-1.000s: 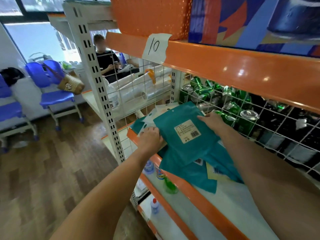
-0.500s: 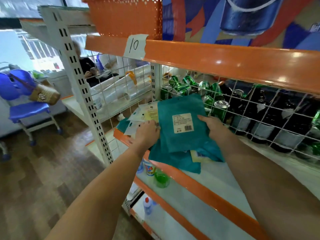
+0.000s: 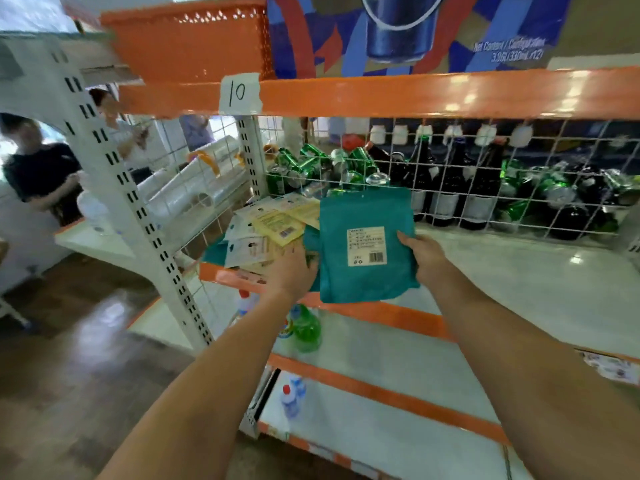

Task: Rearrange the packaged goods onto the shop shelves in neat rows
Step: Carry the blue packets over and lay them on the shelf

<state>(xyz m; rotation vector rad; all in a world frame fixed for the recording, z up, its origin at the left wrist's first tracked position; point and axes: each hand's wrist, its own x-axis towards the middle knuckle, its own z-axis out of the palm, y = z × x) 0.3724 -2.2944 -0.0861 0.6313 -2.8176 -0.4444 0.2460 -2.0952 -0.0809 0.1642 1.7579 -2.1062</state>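
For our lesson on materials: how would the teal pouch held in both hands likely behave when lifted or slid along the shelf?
The teal pouch is flat and thin, so it is probably light. It is pinched at its edges by the left hand and right hand yet keeps its shape, so likely only slightly floppy. Its smooth surface may slide easily on the glossy shelf.

Shop interior: orange-edged metal shelves [image 3: 415, 95] with wire-mesh backing [image 3: 485, 174], green cans [image 3: 304, 164], dark bottles [image 3: 450, 181], handwritten "10" tag [image 3: 239, 92], printed drinks carton [image 3: 408, 32].

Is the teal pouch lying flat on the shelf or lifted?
Lifted. The right hand grips the pouch, which is tilted up, its lower edge overhanging the shelf.
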